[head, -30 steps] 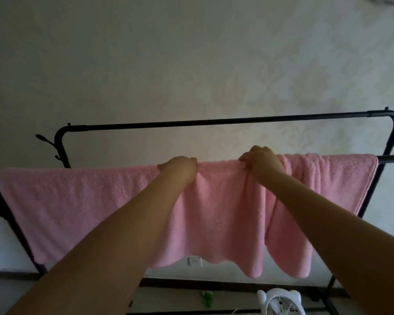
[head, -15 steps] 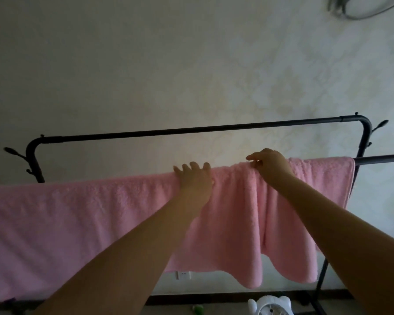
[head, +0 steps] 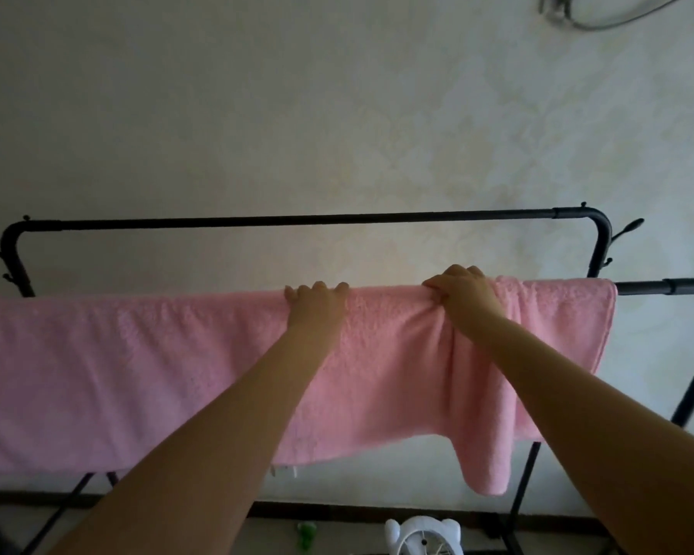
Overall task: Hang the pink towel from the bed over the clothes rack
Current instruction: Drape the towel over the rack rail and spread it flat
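Note:
The pink towel (head: 137,366) hangs spread over the near bar of the black clothes rack (head: 297,221), reaching from the left edge of view almost to the bar's right end. My left hand (head: 317,304) lies flat on the towel's top fold, fingers over the bar. To its right, my right hand (head: 459,292) pinches a bunch of towel at the top, and folds run down from it. One corner of the towel droops lower at the right.
The rack's far bar runs higher, close to a pale patterned wall. Hooks stick out at both rack ends. A bare stretch of the near bar (head: 666,286) shows at the right. On the floor below are a small white fan (head: 423,536) and a green object (head: 307,534).
The view has shifted so the rack sits further left and lower. My left hand went from gripping the towel to lying flat on it. My right hand stays on the bunched top edge.

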Tool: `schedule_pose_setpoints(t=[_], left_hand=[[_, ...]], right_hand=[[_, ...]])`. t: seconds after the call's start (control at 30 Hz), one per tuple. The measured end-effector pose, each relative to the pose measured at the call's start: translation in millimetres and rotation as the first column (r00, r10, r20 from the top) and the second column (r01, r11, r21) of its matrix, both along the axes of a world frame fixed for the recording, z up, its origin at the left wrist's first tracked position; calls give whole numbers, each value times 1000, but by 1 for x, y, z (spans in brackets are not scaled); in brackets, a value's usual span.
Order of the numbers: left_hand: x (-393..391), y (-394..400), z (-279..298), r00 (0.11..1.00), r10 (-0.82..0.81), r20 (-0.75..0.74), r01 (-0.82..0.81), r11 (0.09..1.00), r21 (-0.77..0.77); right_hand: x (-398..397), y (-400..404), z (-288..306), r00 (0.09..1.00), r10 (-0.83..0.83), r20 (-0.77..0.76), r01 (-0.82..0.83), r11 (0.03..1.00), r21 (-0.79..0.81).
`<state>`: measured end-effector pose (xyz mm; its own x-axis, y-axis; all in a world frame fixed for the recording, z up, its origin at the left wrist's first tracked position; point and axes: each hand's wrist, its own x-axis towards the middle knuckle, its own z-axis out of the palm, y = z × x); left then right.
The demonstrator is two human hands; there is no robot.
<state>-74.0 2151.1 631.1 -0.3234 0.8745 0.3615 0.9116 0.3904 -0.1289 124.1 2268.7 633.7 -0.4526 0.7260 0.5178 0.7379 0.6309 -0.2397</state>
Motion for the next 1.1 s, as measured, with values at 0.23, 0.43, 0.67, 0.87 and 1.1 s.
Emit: schedule_pose_setpoints(t=[0.23, 0.43, 0.67, 0.87, 1.1], left_hand=[[35, 13, 14, 993, 100, 64, -96, 993, -70], [92, 37, 6, 972, -223, 69, 218, 973, 74], [116, 59, 10, 963, -230, 141, 237, 971, -31], [115, 66, 5, 971, -212, 112, 221, 972, -79], [129, 74, 13, 984, -69, 165, 94, 985, -146]], right_hand=[[17, -1, 9, 964, 208, -163, -221, 973, -69], [39, 19, -5, 989, -30, -144, 30, 1000, 0], [69, 36, -9, 989, -139, 45, 135, 988, 74], [125, 62, -5, 933, -312, 180, 317, 948, 1], [123, 62, -11, 956, -248, 154, 258, 965, -48]])
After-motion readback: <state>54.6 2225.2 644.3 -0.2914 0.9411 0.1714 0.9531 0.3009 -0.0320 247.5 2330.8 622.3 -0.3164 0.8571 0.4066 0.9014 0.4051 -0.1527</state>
